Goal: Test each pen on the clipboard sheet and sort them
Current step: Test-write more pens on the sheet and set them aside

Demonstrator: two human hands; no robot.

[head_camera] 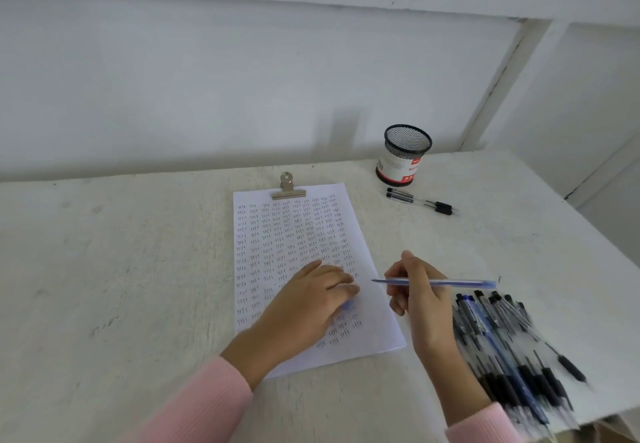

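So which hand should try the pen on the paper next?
Right. The right hand holds the blue pen, with its tip at the edge of the sheet. The left hand rests on the sheet, probably steadying it.

1. The left hand (311,300) lies palm down, fingers stretched forward and flat, its forearm reaching in from the lower left in a pink left sleeve (207,404).
2. The right hand (419,299) has its fingers curled, pinching a blue pen (457,283) held crosswise; the right sleeve (481,425) is pink too.
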